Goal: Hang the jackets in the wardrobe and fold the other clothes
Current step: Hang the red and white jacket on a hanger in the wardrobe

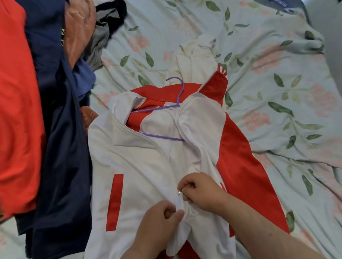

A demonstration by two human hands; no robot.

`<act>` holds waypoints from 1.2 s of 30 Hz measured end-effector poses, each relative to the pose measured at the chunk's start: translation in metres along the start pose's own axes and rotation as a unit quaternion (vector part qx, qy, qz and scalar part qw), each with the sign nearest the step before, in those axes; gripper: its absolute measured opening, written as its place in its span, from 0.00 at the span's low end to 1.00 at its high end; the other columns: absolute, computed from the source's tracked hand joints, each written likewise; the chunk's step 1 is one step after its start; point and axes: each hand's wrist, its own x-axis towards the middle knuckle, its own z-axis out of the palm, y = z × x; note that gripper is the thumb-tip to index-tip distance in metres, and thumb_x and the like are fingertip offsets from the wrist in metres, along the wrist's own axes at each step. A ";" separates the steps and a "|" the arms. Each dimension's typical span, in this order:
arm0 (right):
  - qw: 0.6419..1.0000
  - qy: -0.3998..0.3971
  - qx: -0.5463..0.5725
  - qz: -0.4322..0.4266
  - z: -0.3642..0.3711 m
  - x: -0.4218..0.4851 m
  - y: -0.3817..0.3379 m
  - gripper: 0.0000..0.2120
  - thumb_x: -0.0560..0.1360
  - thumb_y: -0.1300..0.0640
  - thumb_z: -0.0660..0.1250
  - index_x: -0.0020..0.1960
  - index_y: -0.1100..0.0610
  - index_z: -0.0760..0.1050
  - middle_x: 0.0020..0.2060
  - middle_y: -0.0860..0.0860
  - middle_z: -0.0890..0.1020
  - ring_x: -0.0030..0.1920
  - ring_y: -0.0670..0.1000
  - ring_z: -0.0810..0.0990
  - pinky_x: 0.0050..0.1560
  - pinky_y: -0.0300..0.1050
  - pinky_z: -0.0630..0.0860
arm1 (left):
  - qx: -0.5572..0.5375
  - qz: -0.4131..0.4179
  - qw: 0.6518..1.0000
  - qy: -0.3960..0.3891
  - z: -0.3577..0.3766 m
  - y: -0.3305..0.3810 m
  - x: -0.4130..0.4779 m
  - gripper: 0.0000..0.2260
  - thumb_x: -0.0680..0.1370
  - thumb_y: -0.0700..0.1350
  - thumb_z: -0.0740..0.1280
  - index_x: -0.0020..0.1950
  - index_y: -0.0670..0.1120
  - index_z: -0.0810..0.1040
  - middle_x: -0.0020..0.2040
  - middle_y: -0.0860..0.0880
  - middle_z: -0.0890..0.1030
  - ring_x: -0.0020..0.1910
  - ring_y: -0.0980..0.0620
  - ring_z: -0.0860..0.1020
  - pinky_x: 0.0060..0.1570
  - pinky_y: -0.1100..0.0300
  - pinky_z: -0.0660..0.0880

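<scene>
A white and red zip jacket lies face up on the bed, its front open at the top. A purple hanger sits inside its shoulders, hook pointing away from me. My left hand pinches the jacket's lower front fabric just below the zip. My right hand pinches the small metal zipper pull near the hem. The jacket's white hood lies bunched beyond the collar.
A pile of clothes fills the left: a red garment, a dark navy one, orange, blue and grey pieces. The floral bedsheet spreads to the right. A white surface stands at the far right edge.
</scene>
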 end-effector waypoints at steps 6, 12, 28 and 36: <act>1.000 0.001 -0.010 -0.025 0.000 -0.001 0.005 0.10 0.79 0.63 0.62 0.46 0.51 0.79 0.28 0.35 0.78 0.31 0.34 0.75 0.34 0.29 0.68 | -0.077 -0.041 0.996 0.002 0.006 0.003 0.010 0.10 0.71 0.46 0.74 0.34 0.49 0.75 0.24 0.58 0.72 0.25 0.60 0.69 0.31 0.63 0.69; 0.992 -0.052 -0.096 -0.064 -0.001 0.002 0.000 0.09 0.78 0.59 0.68 0.56 0.55 0.83 0.49 0.46 0.85 0.45 0.38 0.78 0.46 0.24 0.70 | -0.091 -0.058 0.992 -0.060 -0.002 -0.005 0.004 0.14 0.71 0.44 0.75 0.31 0.49 0.71 0.23 0.56 0.70 0.24 0.59 0.68 0.27 0.64 0.68; 0.989 0.064 -0.105 -0.077 -0.028 0.036 -0.031 0.10 0.76 0.61 0.65 0.39 0.50 0.80 0.38 0.43 0.82 0.39 0.42 0.78 0.39 0.31 0.70 | 0.106 -0.015 0.994 0.028 -0.015 0.025 -0.009 0.20 0.60 0.67 0.66 0.31 0.50 0.70 0.30 0.57 0.76 0.31 0.61 0.74 0.31 0.63 0.67; 0.996 0.047 -0.054 -0.057 -0.031 0.033 -0.032 0.11 0.77 0.59 0.66 0.38 0.49 0.79 0.33 0.41 0.79 0.36 0.42 0.77 0.44 0.38 0.75 | 0.114 -0.002 0.987 0.111 -0.010 0.047 0.045 0.12 0.76 0.56 0.67 0.41 0.51 0.68 0.37 0.54 0.73 0.35 0.57 0.72 0.31 0.62 0.64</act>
